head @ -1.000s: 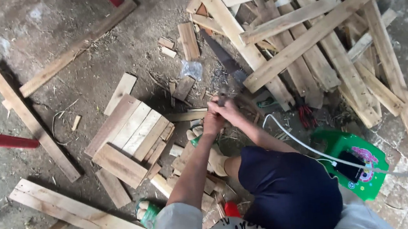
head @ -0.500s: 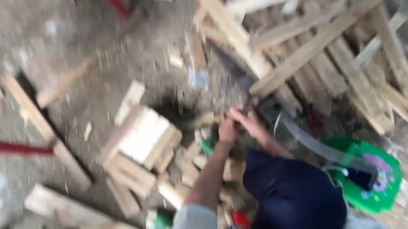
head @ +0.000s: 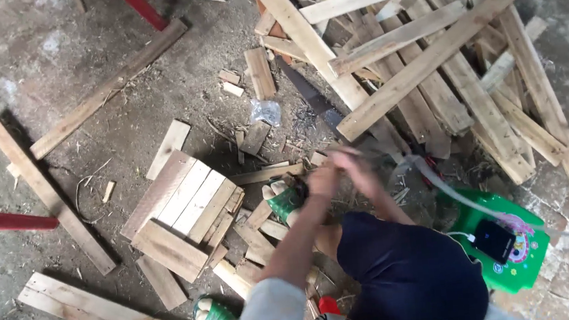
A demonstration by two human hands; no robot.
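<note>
Down near the middle of the head view, both hands meet just above the person's knees, over a litter of short wood offcuts (head: 263,233) on the concrete floor (head: 33,58). Left hand (head: 322,179) is curled closed, its knuckles up, at the end of a bare forearm in a grey sleeve. Right hand (head: 354,163) lies touching it on the far side, blurred; its fingers look bent in, but whether they grip anything I cannot tell. A thin wooden slat (head: 264,175) lies flat just beside the left hand, pointing at it; contact is unclear. A handsaw (head: 310,97) with a dark blade rests on the floor beyond the hands, its near end close to the right hand. Left of them sits a small panel of nailed boards (head: 183,202). A heap of long planks (head: 425,54) fills the upper right. Beside the dark shorts lies a green plastic stool (head: 529,256) carrying a black phone (head: 494,240).
</note>
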